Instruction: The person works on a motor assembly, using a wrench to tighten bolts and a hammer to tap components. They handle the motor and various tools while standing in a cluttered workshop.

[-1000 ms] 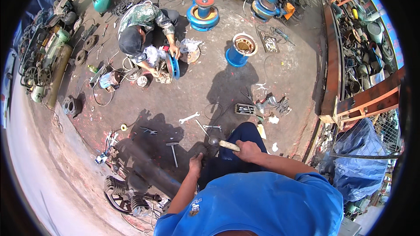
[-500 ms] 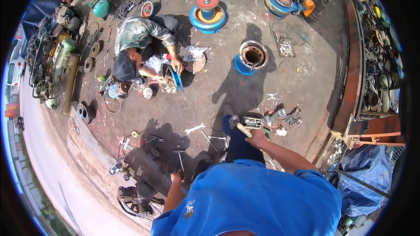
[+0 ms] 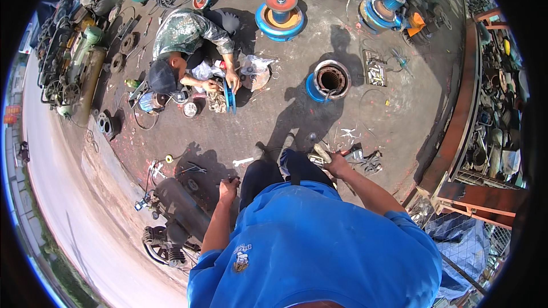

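Note:
My right hand (image 3: 338,165) is closed round the pale wooden handle of a hammer (image 3: 322,153); its grey head points away from me, above the floor by my feet. My left hand (image 3: 229,188) hangs at the left of my legs with its fingers curled. Something dark shows at its top, too small to make out. A silver open-ended wrench (image 3: 243,161) lies on the floor just beyond my left hand. Farther ahead stands a blue motor housing (image 3: 314,88) with windings inside. Beside my right hand lie a power tool (image 3: 355,155) and loose parts.
A co-worker (image 3: 185,40) crouches ahead left, both hands on a blue ring-shaped part (image 3: 229,100). A dark compressor (image 3: 177,211) stands at my left. A blue pump part (image 3: 279,20), a parts tray (image 3: 375,69) and a rusty steel beam (image 3: 456,114) lie farther off.
My view has shifted forward, and my feet stand closer together. My left hand has risen and moved ahead. The hammer stays in my right hand, slightly farther forward. The co-worker keeps handling the blue part.

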A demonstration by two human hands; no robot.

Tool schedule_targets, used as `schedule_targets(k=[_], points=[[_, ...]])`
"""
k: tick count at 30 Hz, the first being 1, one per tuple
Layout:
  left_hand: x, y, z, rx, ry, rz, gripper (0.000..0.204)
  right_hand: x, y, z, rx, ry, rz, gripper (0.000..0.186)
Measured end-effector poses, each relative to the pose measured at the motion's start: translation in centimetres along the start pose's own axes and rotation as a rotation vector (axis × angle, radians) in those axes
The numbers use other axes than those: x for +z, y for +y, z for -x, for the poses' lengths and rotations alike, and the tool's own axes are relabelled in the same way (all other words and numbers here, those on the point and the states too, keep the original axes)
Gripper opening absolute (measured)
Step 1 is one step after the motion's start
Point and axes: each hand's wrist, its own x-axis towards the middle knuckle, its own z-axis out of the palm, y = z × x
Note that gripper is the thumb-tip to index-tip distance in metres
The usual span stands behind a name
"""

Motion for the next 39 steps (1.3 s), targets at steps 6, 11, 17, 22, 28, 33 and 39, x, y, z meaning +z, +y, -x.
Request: schedule_targets(k=[6, 11, 17, 22, 28, 33, 39], points=[[-3.7, -7.9, -1.6, -0.253, 0.112, 0.207, 0.017, 1.9, 4.5, 0.3, 0.066, 0.051, 0.051, 0.048], [-4.4, -10.7, -2.7, -0.272, 0.045, 0.449, 0.016, 3.0, 8.0, 2.2, 0.351, -0.167, 0.172, 0.036], [-1.9, -12.7, -4.1, -0.266, 0.044, 0.604, 0.018, 1.4, 12.6, 5.3, 0.318, -0.188, 0.335, 0.045], [-2.0, -13.6, -4.0, -0.359, 0.016, 0.402, 0.025, 0.8, 5.9, 6.8, 0.323, -0.163, 0.455, 0.049], [-1.8, -13.6, -7.8, -0.194, -0.059, 0.167, 0.027, 0.3, -2.7, 6.0, 0.287, -0.071, 0.271, 0.037], [-3.4, -10.2, -11.9, -0.037, -0.022, 0.089, 0.034, 0.9, -5.9, 6.4, 0.323, -0.018, 0.158, 0.035], [-3.5, -12.7, -14.3, 0.049, 0.127, -0.038, 0.032, 2.7, 1.1, 6.4, 0.183, -0.062, 0.360, 0.044]])
